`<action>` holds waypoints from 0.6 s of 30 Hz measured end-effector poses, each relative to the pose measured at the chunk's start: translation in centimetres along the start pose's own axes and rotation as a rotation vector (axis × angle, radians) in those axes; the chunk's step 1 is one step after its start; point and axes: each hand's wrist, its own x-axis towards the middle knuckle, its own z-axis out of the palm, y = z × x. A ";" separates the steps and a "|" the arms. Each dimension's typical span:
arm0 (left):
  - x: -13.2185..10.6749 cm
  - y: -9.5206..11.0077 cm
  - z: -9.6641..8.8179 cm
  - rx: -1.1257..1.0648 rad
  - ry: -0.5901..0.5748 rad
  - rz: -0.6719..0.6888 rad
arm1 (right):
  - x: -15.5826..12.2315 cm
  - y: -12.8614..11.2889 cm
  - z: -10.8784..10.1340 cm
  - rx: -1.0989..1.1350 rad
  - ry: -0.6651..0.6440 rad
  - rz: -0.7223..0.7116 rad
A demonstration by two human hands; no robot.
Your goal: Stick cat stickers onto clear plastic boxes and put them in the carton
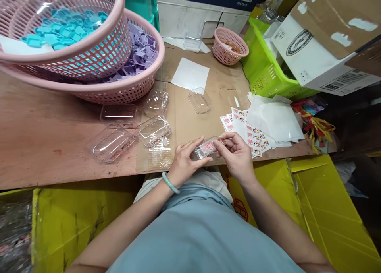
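At the table's front edge my left hand [189, 157] grips a small clear plastic case [205, 146] between thumb and fingers. Pink and orange printing shows on the case's top. My right hand [235, 151] pinches at the case's right end, its thumb and forefinger on an orange-brown printed sticker [220, 141]. Whether that sticker is stuck down there I cannot tell. Just right of my right hand lie sticker sheets [256, 140] with rows of small cartoon pictures. Several clear plastic shells [114, 144] lie to the left of my left hand.
Two stacked pink baskets [143, 80] hold turquoise and purple plastic pieces at the left. A small pink basket [228, 52], a green crate [264, 72] and cardboard boxes [336, 30] stand behind. White backing papers [279, 120] lie at right; yellow cartons [327, 209] stand below the table edge.
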 end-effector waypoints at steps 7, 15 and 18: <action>0.0 0.1 0.0 0.009 -0.020 -0.075 | 0.3 0.2 0.1 -0.084 -0.013 -0.021; 0.3 0.4 -0.2 -0.012 -0.036 -0.136 | 0.3 0.7 -0.1 -0.113 -0.022 -0.038; 0.3 0.4 -0.2 -0.021 -0.049 -0.149 | 0.3 0.5 0.0 -0.123 -0.024 -0.035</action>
